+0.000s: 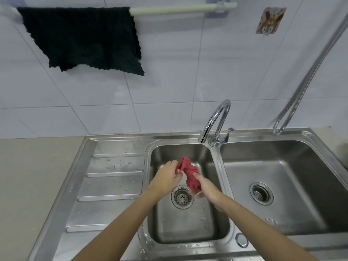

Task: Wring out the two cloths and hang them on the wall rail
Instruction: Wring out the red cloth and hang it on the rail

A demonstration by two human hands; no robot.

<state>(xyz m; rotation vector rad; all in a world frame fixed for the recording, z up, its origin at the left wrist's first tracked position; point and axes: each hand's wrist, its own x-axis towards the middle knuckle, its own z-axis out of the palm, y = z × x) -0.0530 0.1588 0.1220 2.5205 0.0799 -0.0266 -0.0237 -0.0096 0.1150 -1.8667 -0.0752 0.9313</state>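
Note:
A dark green cloth (84,38) hangs spread over the left part of the white wall rail (178,9). Over the small left basin (190,228) I hold a twisted red cloth (189,171). My left hand (166,176) grips its upper end and my right hand (209,189) grips its lower end, just above the drain (182,197). Water drips from the cloth's bottom.
A chrome tap (216,123) arches over the back of the small basin. A larger basin (282,185) lies to the right, a ribbed steel draining board (113,179) to the left. A metal hose (310,72) hangs at the right wall. The rail's right half is bare.

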